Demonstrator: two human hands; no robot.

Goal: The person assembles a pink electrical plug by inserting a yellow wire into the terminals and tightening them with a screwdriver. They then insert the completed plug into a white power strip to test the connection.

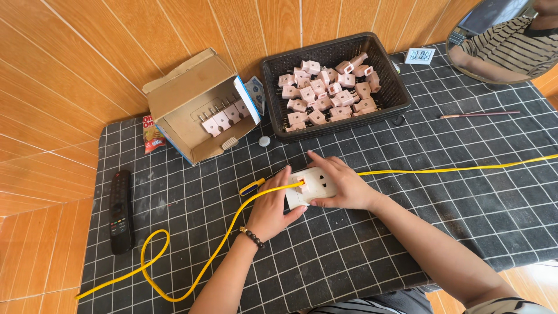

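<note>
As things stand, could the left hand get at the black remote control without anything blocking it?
Probably yes: the left hand is on the white socket block, and only a yellow cable loop lies between it and the remote control.

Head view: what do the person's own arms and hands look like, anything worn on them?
Both forearms are bare, with no gloves. The left hand has a bracelet of dark round beads at the wrist. The right hand shows no ring, watch or band that I can see. A striped sleeve edge, light with dark stripes, shows at the right upper arm near the frame's bottom corner.
</note>
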